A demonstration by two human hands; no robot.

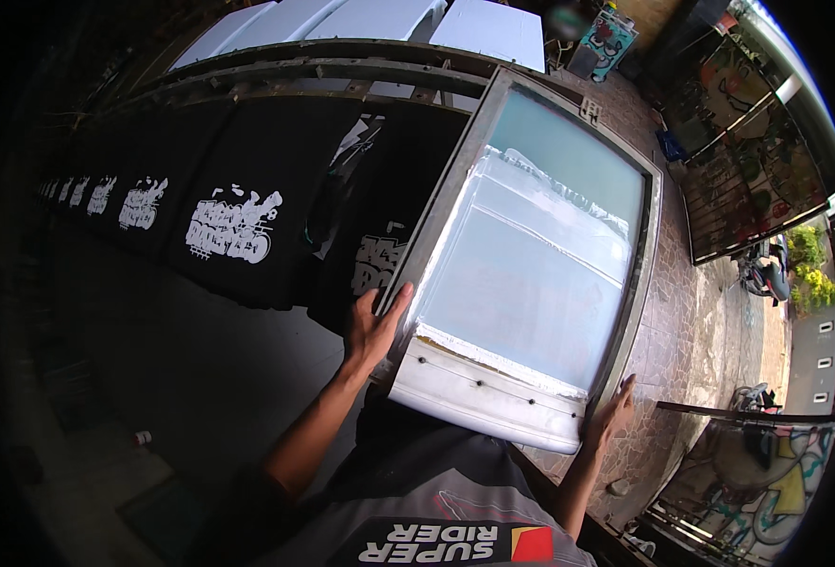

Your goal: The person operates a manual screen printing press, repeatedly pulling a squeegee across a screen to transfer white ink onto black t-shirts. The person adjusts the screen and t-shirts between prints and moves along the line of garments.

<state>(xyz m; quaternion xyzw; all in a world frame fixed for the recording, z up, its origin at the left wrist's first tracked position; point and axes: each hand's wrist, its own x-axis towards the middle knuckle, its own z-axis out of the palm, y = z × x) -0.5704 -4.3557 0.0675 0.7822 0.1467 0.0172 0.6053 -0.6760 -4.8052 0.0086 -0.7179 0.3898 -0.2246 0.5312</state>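
A screen-printing frame (646, 255) with a pale mesh (531, 274) is held tilted in front of my body. White ink streaks the mesh and its edges. My left hand (372, 331) grips the frame's left side near its lower corner, thumb on the rim. Against the right side, my right hand (610, 412) presses with its fingers along the outer edge; part of its grip is hidden. A wide whitish squeegee (484, 386) with several dark screws lies across the frame's near end, between my hands, and white ink lines its upper edge.
Black shirts (247, 170) with white prints lie in a long row at the left. Behind them runs a metal rail (342, 71) with white boards (488, 33) beyond. Stone-patterned floor (668, 312) extends to the right, toward painted panels (753, 142) and a parked motorcycle (765, 272).
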